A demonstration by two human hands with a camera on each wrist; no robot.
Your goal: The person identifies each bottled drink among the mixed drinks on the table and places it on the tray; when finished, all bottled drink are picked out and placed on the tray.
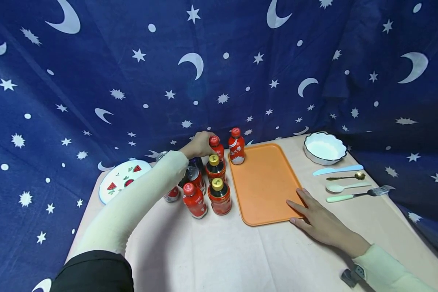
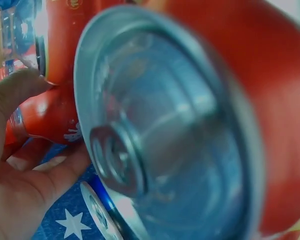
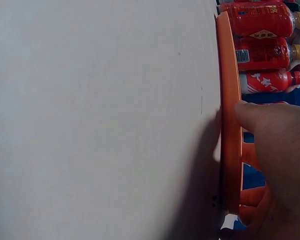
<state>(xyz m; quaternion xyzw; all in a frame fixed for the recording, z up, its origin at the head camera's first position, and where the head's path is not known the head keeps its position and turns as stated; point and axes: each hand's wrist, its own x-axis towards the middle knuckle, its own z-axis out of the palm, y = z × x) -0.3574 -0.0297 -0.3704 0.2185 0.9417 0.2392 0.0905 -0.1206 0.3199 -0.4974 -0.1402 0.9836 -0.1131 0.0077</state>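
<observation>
Left hand (image 1: 198, 145): thumb and fingers grasp a red-capped bottle (image 1: 218, 151) near the table's (image 1: 226, 251) far edge.
Second red bottle (image 1: 237, 147): upright at the orange tray's (image 1: 266, 186) far left corner.
Right hand (image 1: 322, 222): grasps nothing, fingers spread on the tray's near right corner.
Tray's left edge: two yellow-capped bottles (image 1: 220, 199) beside it, then a nearer red bottle (image 1: 195, 201) and cans (image 1: 195, 178).
Table's far right corner: scalloped bowl (image 1: 325, 148); knife (image 1: 337, 170), spoons (image 1: 344, 187) and fork (image 1: 341, 198) lie nearer.

Dressed in a long pale left sleeve (image 1: 131, 202) with black cloth (image 1: 95, 273) higher up, a light greenish right sleeve (image 1: 390, 269), and next to that a small dark box (image 1: 348, 278), maybe a camera.
</observation>
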